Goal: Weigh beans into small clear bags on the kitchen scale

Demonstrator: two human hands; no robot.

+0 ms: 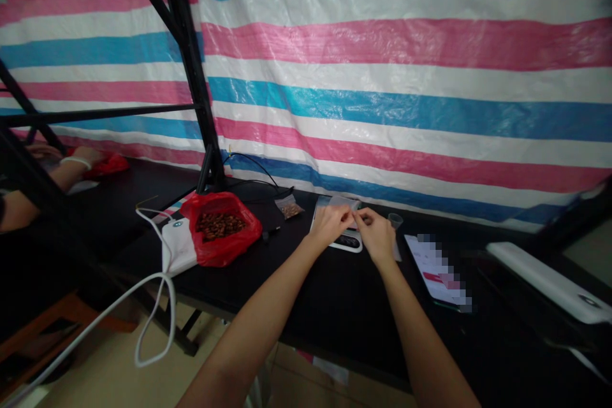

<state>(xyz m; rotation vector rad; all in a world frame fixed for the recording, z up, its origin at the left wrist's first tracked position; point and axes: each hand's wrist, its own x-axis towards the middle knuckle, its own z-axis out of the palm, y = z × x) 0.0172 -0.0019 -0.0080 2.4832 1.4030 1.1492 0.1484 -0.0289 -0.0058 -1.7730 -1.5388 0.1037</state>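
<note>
My left hand [332,223] is above a white digital scale [351,243], its fingers pinched together. Close against it, my right hand [377,234] is also closed in a pinch, and the fingertips of both hands nearly meet. Whatever sits between the fingers is too small to make out. Clear plastic [340,201] shows just beyond the fingers, over the scale's far part. Right of my right hand stands a small clear cup [395,220]. A little zip bag [289,208] holding brown nuts or beans lies left of the scale.
An open red plastic bag [248,233] of brown beans or nuts [220,226] leans by a white power bank [178,248] with a white cable [160,277]. A phone [437,271] and a white device [549,280] lie right. A co-worker's arm [71,172] is far left, beyond a black frame [189,57].
</note>
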